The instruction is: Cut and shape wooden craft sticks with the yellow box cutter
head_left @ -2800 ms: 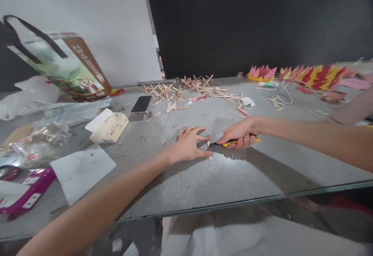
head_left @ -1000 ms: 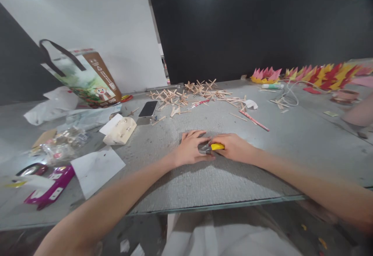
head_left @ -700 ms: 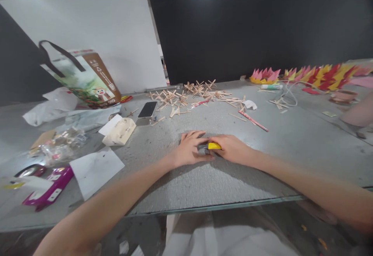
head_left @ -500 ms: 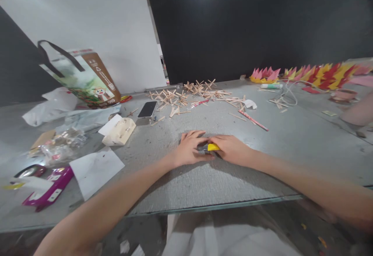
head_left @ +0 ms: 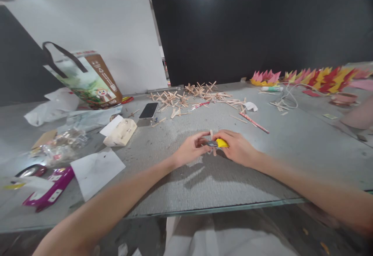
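Note:
My right hand (head_left: 240, 147) is closed around the yellow handle of a utility knife (head_left: 222, 143), whose grey front end points left. A small wooden craft stick (head_left: 211, 133) stands out above and below the knife, roughly crossways to it. My left hand (head_left: 190, 148) is curled, with thumb and fingers closed at the stick and the knife's grey end. Its fingers partly hide where stick and blade meet. Both hands are raised slightly over the grey tabletop (head_left: 175, 194), casting shadows on it.
Farther back lies a heap of crossed wooden sticks (head_left: 175, 98). A phone (head_left: 148, 110), a tissue pack (head_left: 121, 131), white paper (head_left: 97, 172) and a purple tape dispenser (head_left: 49, 190) are on the left. A striped pencil-like rod (head_left: 254, 122) and folded-paper crafts (head_left: 320, 78) lie right.
Both hands have lifted a little off the tabletop. The utility knife has shifted slightly right, and the wooden stick between the hands now shows. My left fingers have curled in.

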Demonstrator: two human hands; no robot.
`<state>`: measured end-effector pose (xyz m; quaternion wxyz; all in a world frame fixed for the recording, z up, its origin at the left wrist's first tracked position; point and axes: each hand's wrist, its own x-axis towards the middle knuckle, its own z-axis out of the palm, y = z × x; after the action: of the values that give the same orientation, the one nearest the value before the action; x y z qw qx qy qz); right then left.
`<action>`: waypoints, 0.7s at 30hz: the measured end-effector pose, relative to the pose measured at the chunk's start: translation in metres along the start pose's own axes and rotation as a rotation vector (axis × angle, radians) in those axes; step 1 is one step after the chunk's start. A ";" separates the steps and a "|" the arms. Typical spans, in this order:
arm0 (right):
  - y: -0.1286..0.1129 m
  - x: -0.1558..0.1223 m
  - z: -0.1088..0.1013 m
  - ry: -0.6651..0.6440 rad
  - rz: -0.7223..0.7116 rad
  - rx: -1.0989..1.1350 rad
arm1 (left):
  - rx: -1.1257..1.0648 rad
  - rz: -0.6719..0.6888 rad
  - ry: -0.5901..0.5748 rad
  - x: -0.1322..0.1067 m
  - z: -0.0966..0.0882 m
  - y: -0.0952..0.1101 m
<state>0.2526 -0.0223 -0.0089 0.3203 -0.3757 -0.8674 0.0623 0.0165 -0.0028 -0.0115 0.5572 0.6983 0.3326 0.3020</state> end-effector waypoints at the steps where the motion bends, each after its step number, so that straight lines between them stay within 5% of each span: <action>1: 0.000 0.000 0.001 0.008 -0.002 0.021 | -0.072 -0.013 -0.028 -0.001 0.001 0.002; 16: -0.005 -0.001 0.001 0.096 -0.037 0.078 | -0.292 0.037 0.027 -0.005 0.021 0.009; 21: -0.001 0.000 -0.005 0.161 0.080 0.061 | -0.347 0.045 0.088 -0.004 0.019 0.009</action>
<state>0.2548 -0.0233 -0.0048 0.3976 -0.4040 -0.8207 0.0710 0.0304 -0.0182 -0.0069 0.6475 0.5851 0.2838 0.3973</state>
